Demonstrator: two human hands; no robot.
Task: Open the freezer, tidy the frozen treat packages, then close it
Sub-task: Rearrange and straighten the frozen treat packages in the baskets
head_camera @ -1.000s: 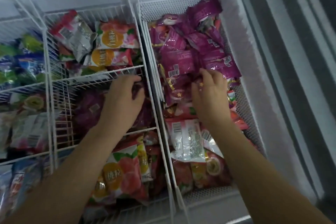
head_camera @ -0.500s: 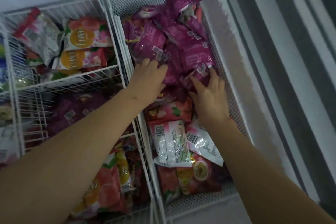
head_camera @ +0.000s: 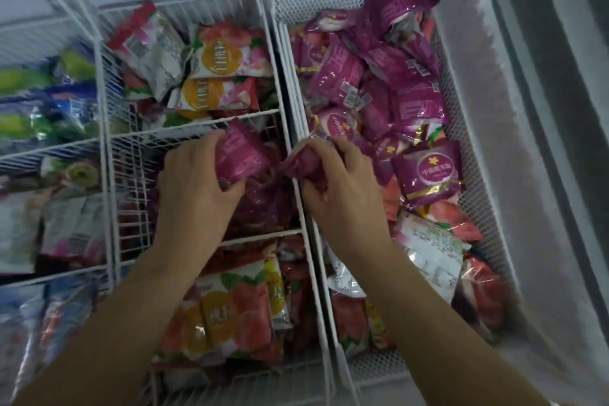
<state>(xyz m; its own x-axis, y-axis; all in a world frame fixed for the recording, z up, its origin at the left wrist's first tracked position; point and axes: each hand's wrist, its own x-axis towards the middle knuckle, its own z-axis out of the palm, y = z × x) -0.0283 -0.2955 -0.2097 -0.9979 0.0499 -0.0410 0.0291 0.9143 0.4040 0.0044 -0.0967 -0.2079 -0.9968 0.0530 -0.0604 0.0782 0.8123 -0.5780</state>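
Both forearms reach up from the bottom edge of the frame into the open chest freezer, whose frosted inner wall [head_camera: 527, 142] runs down the right side. The left hand [head_camera: 194, 191] sits at centre frame, back to the camera. Its fingers curl around a magenta foil packet [head_camera: 244, 155], with the thumb tucked under the packet's lower edge. That packet is tilted and held above the middle compartment of the white wire basket [head_camera: 131, 175], over a dark pile of similar purple wrappers.

Just right of it, the right hand [head_camera: 346, 188] is bent at the wrist and pinches a crumpled magenta packet [head_camera: 301, 166]. The fingers close over the top and the thumb presses from below, right at the rim where the two baskets meet. The two held packets are near each other but apart.

Behind the right hand, the white mesh basket [head_camera: 474, 194] holds a heap of magenta packets [head_camera: 339, 76] in the upper right. Peach-printed packets [head_camera: 230, 313] lie at lower centre, between the forearms. Green and blue packets [head_camera: 49, 102] fill the left edge of the frame.
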